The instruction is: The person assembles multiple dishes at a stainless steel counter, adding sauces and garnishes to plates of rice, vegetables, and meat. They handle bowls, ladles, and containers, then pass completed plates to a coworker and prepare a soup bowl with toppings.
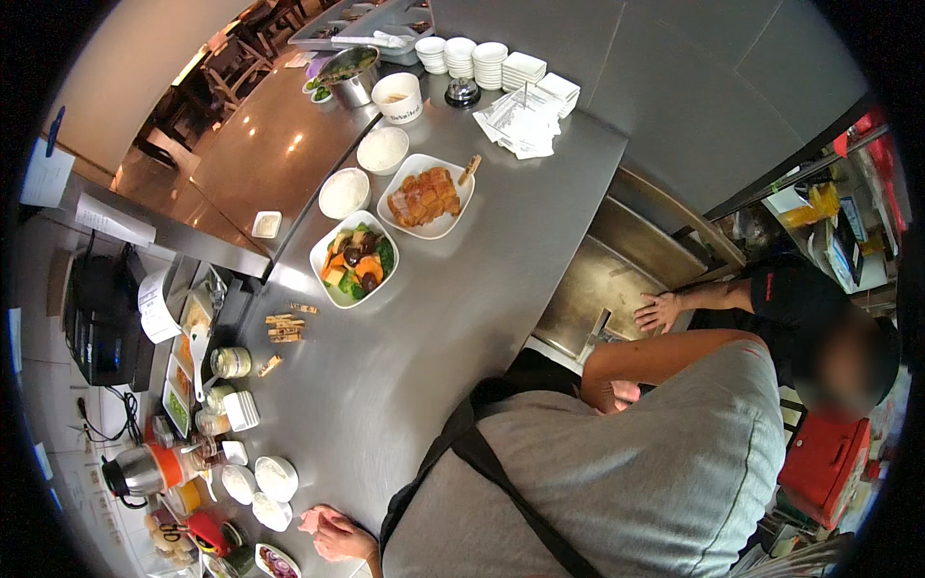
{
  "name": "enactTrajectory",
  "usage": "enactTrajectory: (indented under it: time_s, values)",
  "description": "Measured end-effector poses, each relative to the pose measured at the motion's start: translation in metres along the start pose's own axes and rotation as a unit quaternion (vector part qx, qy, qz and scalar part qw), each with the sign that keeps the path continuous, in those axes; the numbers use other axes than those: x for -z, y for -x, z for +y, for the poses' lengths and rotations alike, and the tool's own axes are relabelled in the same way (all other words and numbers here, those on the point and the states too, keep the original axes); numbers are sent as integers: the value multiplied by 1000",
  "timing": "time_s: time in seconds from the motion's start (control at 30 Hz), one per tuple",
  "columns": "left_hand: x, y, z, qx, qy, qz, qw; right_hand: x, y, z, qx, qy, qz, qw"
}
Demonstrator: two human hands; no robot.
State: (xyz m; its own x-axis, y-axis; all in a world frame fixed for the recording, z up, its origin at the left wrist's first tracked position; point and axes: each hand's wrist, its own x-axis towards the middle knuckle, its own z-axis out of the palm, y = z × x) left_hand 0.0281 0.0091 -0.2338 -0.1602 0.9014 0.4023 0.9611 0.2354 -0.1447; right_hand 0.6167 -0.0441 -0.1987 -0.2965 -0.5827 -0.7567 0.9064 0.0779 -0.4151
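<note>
My left hand (343,538) is at the bottom edge, its fingers closed over a crumpled pink cloth (318,517) on the steel counter (376,404). My right hand (603,396) is bent back by my side, mostly hidden by my forearm and grey sleeve; something pink shows beside it. White bowls of rice (276,478) and a small dish of sliced red onion (277,561) are nearest my left hand. Farther up the counter are a bowl of mixed vegetables (354,264), a dish of sliced fried cutlet (425,199) with a small wooden clip on its rim, and two rice bowls (383,150).
A co-worker's hand (656,312) rests on a metal surface at right. Jars (231,362), a thermal jug (148,469) and a receipt printer (105,318) line the left. Stacked white dishes (490,65), a service bell (462,92), spiked paper slips (520,123) and a steel pot (354,83) stand at the top.
</note>
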Motion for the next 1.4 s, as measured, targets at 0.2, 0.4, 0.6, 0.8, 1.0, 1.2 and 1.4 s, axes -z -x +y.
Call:
enactTrajectory:
  time_s: [0.2, 0.4, 0.6, 0.8, 1.0, 1.2, 1.4]
  values:
    - [14, -6, 18, -32, 105, 78, 991, 29, 20, -6, -70, 94, 21, 993]
    - [20, -2, 17, -5, 131, 35, 991, 43, 34, -10, -109, 134, 17, 985]
    - [17, -1, 14, 13, 146, 27, 989, 53, 31, -5, -138, 151, -2, 979]
    - [15, 0, 11, 12, 148, 22, 989, 59, 33, 0, -97, 189, -41, 976]
    - [12, 0, 9, 18, 146, 14, 989, 73, 18, 8, -120, 197, -74, 970]
    - [18, -2, 16, 46, 159, 2, 986, 77, 23, 9, -126, 209, -71, 967]
    - [14, 0, 11, 11, 145, 24, 989, 79, 27, 11, -132, 218, -71, 964]
